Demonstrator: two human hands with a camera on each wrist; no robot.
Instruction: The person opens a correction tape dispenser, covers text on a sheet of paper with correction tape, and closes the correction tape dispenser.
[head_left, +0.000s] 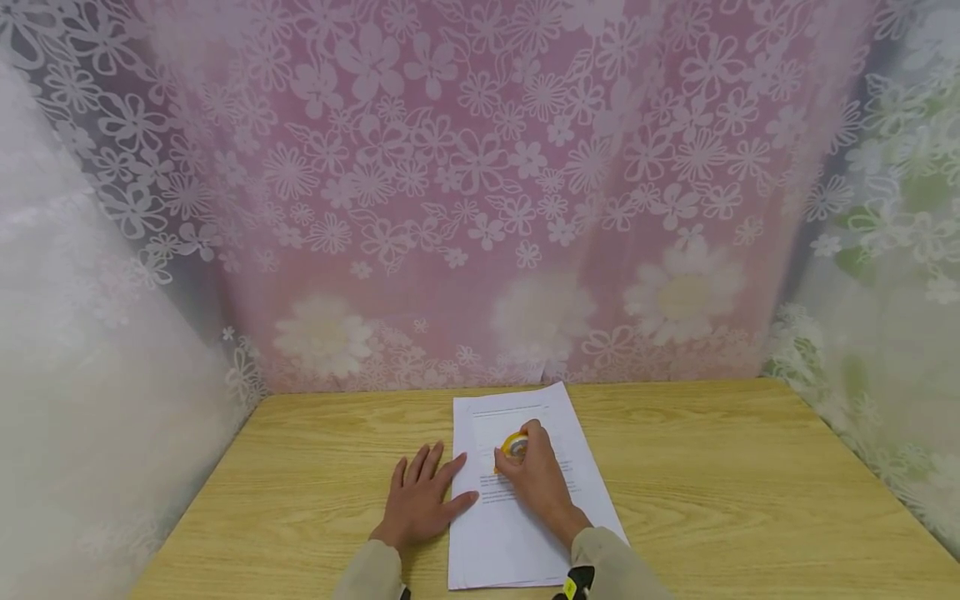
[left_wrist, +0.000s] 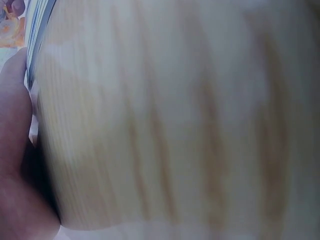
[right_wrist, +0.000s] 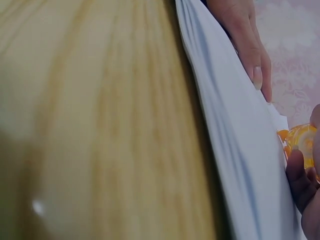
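A stack of white paper sheets (head_left: 502, 550) with printed lines lies lengthwise on the table. My right hand (head_left: 542, 479), above the middle of the stack, grips a round yellow-orange correction tape (head_left: 514, 446) between thumb and fingers. In the right wrist view the correction tape (right_wrist: 302, 141) has a see-through orange case, and its tip is at the paper. My left hand (head_left: 422, 502) rests flat with spread fingers, mostly on the table; its thumb and index fingertip lie on the stack's left edge. The left wrist view shows only part of the left hand (left_wrist: 12, 120).
The wood-grain table (head_left: 735, 492) extends to both sides of the paper. A pink floral curtain (head_left: 465, 208) hangs behind its far edge. Pale floral sheets stand at the left (head_left: 97, 350) and right (head_left: 892, 333).
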